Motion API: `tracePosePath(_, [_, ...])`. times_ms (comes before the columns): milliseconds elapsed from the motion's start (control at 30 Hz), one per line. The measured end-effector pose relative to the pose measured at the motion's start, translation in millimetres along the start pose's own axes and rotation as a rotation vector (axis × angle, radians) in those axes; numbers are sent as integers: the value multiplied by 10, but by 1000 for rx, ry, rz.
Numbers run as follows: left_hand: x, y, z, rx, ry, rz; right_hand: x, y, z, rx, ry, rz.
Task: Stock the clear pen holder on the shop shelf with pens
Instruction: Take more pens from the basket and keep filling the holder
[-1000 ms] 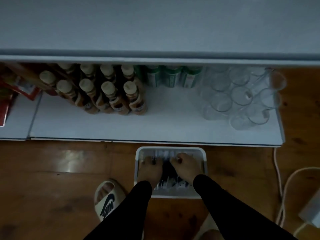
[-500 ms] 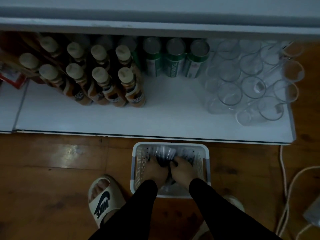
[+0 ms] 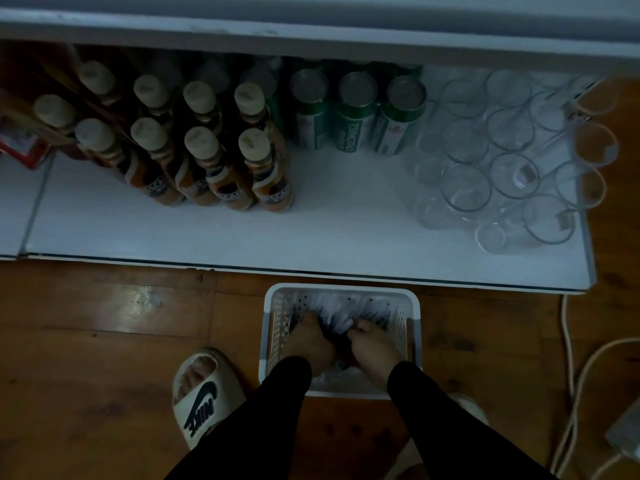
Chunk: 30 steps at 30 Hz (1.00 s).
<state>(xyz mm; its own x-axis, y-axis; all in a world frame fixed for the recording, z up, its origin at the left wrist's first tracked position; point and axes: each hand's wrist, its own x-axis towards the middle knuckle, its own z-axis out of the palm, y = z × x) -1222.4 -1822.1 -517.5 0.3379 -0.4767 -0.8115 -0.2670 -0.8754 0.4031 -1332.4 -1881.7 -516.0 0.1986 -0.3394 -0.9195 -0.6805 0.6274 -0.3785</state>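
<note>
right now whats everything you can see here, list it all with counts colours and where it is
basket: one, white with holes, on the floor below the shelf edge
pens: a bundle, dark with clear wrapping, in the basket, count unclear
shelf: one, white, across the middle
bottles: at least nine, brown with cream caps, shelf left
cans: three in front, green, shelf centre back
glasses: many, clear, shelf right
red packet: one, far left
cables: white, floor right
slipper: cream, floor, on a foot left of the basket
left hand: in the basket, gripping the pens
right hand: in the basket, gripping the pens
</note>
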Motion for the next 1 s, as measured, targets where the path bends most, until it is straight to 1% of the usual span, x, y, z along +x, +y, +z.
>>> tracePosePath(133, [-12, -13, -59, -70, -68, 37, -34, -13, 20, 99, -4, 22])
tracePosePath(267, [-67, 19, -157, -133, -110, 110, -129, -67, 25, 107, 0, 5])
tracePosePath(333, [-116, 37, -203, -195, -171, 128, -181, -83, 2, 132, -10, -5])
tracePosePath(467, [-278, 157, -382, -252, -277, 180, -379, -123, -91, 208, -65, -73])
tracePosePath(633, [-789, 564, -759, -302, -372, 271, -838, -358, -299, 266, -77, -205])
tracePosePath(700, [-1047, 726, -904, -321, -355, 327, -1092, -494, -389, 323, -79, -258])
tracePosePath(800, [-1437, 918, -1124, -304, -257, 429, -1566, -757, -469, 353, -57, -352])
tracePosePath(867, [-1714, 1029, -1294, -311, -204, 468, -1882, -945, -493, 359, -28, -423])
tracePosePath(1000, [-2258, 1161, -1664, -320, -169, 534, -2430, -1248, -508, 325, 20, -562])
